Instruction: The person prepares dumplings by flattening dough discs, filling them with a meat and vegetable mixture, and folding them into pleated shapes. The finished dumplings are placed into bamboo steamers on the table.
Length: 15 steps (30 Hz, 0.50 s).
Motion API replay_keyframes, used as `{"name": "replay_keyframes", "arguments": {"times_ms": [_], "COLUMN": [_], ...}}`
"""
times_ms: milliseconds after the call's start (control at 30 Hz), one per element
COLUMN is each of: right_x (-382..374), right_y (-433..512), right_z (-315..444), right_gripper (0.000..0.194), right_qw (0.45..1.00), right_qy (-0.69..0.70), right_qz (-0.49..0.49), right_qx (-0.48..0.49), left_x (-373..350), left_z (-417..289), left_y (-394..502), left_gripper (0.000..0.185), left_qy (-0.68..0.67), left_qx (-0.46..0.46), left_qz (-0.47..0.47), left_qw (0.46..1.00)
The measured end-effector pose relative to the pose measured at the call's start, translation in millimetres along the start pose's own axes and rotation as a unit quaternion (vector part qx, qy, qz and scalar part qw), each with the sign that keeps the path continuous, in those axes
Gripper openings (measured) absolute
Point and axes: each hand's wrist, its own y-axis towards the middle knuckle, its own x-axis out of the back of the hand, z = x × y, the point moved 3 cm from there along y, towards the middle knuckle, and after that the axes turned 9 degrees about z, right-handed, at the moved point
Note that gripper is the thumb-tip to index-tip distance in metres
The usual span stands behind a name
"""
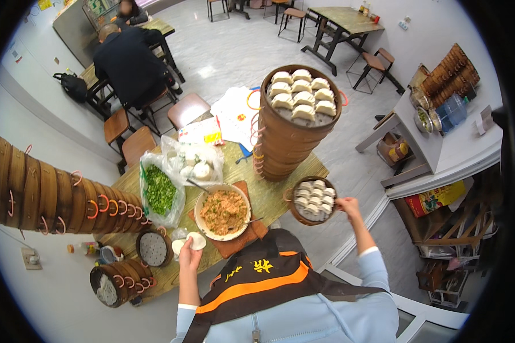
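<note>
Between the fingers of my left hand (190,256) is a round white dough wrapper (197,241); another pale wrapper (178,247) shows beside it. My right hand (348,206) grips the right rim of a small bamboo steamer (312,221), where several pleated dumplings (314,197) sit in rows on a perforated liner. This steamer is at the table's right front edge; whether the table bears it is hard to tell. Before me stands a bowl of minced filling (224,211) with utensils in it. Left of it, a plastic bag holds chopped greens (159,188).
A tall steamer stack (283,145) topped with dumplings stands at the table's back right. Another stack (64,188) rises at the left, near a lined steamer (153,248) and a shorter stack (122,281). Two people (128,64) sit beyond. A shelf counter (463,141) is at right.
</note>
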Motion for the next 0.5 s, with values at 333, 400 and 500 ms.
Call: {"name": "replay_keyframes", "arguments": {"times_ms": [333, 400, 500], "right_x": [174.8, 162.7, 121.1], "right_y": [-92.6, -94.9, -93.5], "right_z": [271.2, 320.7, 375.2], "right_gripper": [0.019, 0.020, 0.022], "right_qw": [0.965, 0.958, 0.969], "right_qy": [-0.009, 0.035, 0.049], "right_qz": [-0.093, -0.064, 0.017], "right_qx": [0.245, 0.276, 0.242], "left_x": [-18.7, -22.7, -27.7], "left_z": [24.3, 28.0, 31.9], "left_y": [21.4, 21.9, 22.9], "left_gripper": [0.032, 0.031, 0.030], "left_qy": [0.006, -0.003, -0.027], "left_qx": [0.042, 0.044, 0.042], "left_qz": [0.057, 0.072, 0.065], "left_qw": [0.997, 0.996, 0.997]}}
